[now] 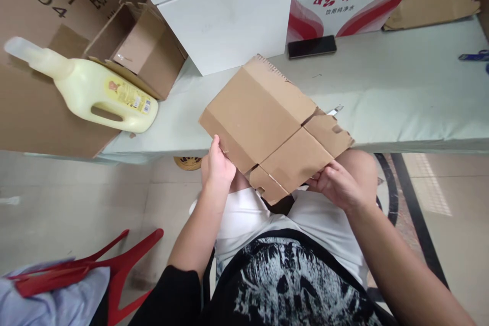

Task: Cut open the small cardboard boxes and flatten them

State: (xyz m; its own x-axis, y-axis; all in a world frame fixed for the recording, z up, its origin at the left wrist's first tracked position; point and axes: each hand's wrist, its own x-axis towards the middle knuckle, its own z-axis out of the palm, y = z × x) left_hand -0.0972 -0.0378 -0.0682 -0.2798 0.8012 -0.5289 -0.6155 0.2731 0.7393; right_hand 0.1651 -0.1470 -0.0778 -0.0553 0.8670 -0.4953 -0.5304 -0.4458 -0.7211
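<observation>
A pale green cloth covers the table [382, 91], with a light tiled floor [171, 204] below. Taking the folded cardboard [263, 125] as the dial's centre, a red chair [118, 272] with pale fabric on it stands at 8 o'clock. A yellow bottle [80, 86] is at 9, a large printed carton [42, 25] and a small open box [153, 56] at 10, and a white box [229, 25] at 11. A dark, phone-like slab [312, 47] lies at 1 before a red-and-white carton [344, 7]. At 3, a metal-tipped tool [336, 110] pokes out just past the cardboard, mostly hidden. Flattened cardboard [435, 7] lies at 2, and blue scissors [473, 56] between 2 and 3.

The cardboard, creased into several panels, is held above the lap at the table's edge, overlapping the cloth in view. The left hand [219, 165], at 8, is closed on its edge, thumb up, other fingers largely hidden. The right hand [338, 183], at 4, pinches the near right panel, thumb on top and fingers curled underneath.
</observation>
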